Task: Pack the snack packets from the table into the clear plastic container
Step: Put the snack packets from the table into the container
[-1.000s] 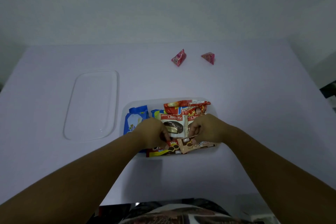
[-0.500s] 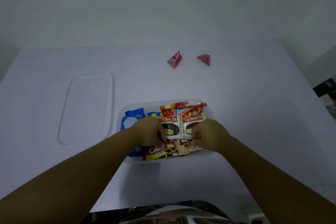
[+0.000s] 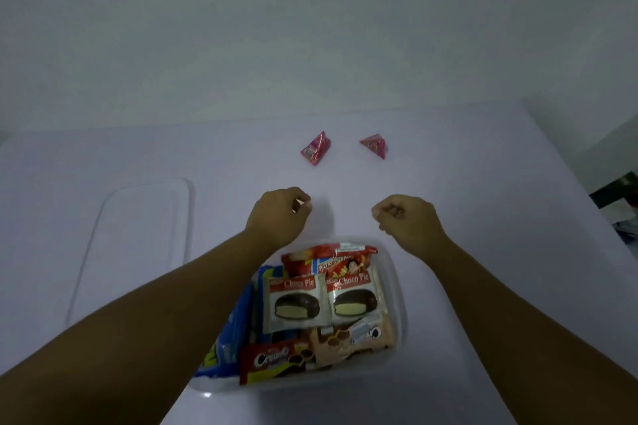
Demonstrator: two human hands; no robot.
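Now both hands have left the container (image 3: 397, 290) and moved out over the table (image 3: 483, 183) toward 12 o'clock. A second ago they were down among the packets, pressing on the two Choco Pie packs; here the left hand (image 3: 276, 216) and the right hand (image 3: 409, 217) hover beyond the container's far rim, each with fingers curled in and holding nothing. The two pink packets still lie where they were, past the hands: the left one (image 3: 316, 148) at about 12 o'clock from the left hand, the right one (image 3: 374, 146) at about 11 o'clock from the right hand, both well apart from the container.

Inside the container the two Choco Pie packs (image 3: 295, 302) lie side by side, uncovered now that the hands are off them. A red packet (image 3: 328, 257) sits at their 12 o'clock edge, blue packets (image 3: 234, 331) stand along the 9 o'clock side, and a red-and-yellow cookie pack (image 3: 276, 360) and a tan one (image 3: 352, 338) fill the 6 o'clock end.

The lid (image 3: 138, 252) lies flat at the container's 9 o'clock, just beside it. The table is pale, backed by a plain pale wall (image 3: 310, 28). Some dark clutter (image 3: 621, 203) shows past the table's 3 o'clock edge, too small to make out.
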